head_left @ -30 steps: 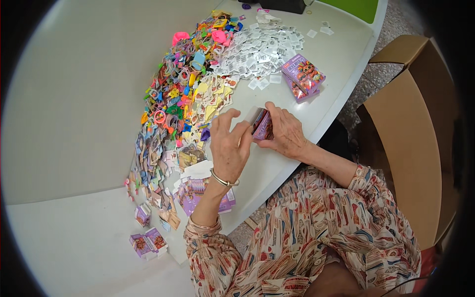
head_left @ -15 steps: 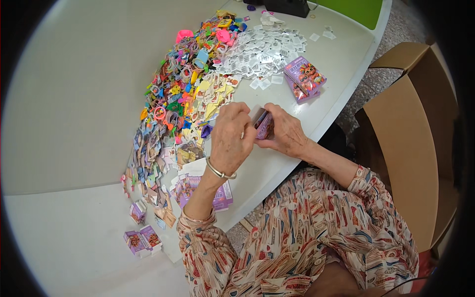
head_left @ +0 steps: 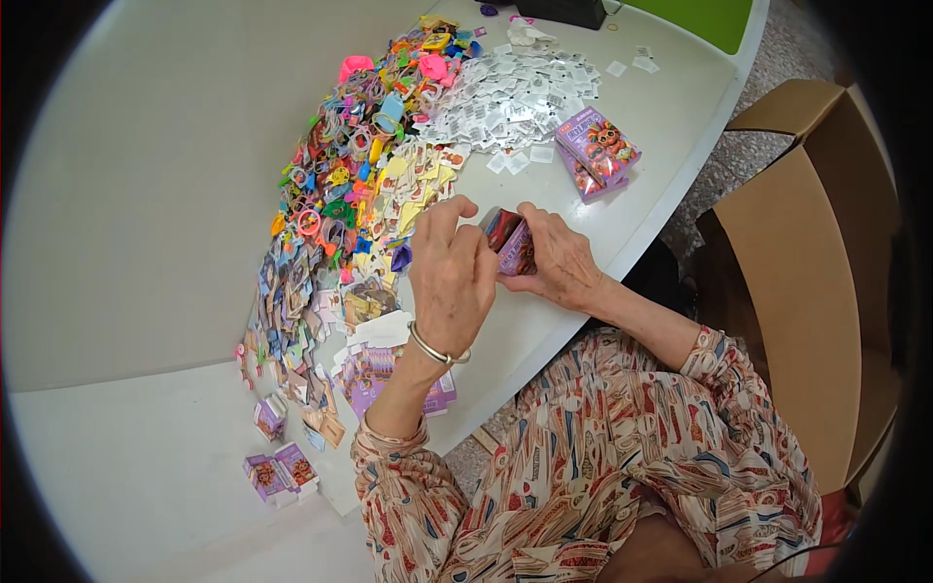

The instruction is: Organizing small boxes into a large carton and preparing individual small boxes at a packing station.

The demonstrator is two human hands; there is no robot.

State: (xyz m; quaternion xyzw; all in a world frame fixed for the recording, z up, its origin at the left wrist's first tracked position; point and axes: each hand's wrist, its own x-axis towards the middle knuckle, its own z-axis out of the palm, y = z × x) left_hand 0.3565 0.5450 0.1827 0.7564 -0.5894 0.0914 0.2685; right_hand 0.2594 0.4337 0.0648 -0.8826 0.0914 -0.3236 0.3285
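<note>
A small purple card box (head_left: pixel 516 249) stands tilted between my hands over the table, its upper end open and reddish inside. My right hand (head_left: pixel 564 258) grips it from the right, thumb below and fingers along the far edge. My left hand (head_left: pixel 451 270), with a metal bangle at the wrist, is closed against the box's left side. Its index finger is bent and raised, and the other fingertips are partly hidden. Beyond the left hand lie yellowish printed cards (head_left: pixel 418 185). Flattened purple boxes (head_left: pixel 374 381) are partly covered by my left forearm.
A heap of colourful small toys (head_left: pixel 340 165) runs along the far left. White paper packets (head_left: pixel 515 97) are piled at the back. Two purple boxes (head_left: pixel 598 151) are stacked at the right. More small boxes (head_left: pixel 282 473) lie lower left. An open cardboard carton (head_left: pixel 797 291) stands beside the table.
My left hand has shifted slightly left, and its index finger has lifted off the box top. More of the box's reddish inside shows. My right hand keeps its grip.
</note>
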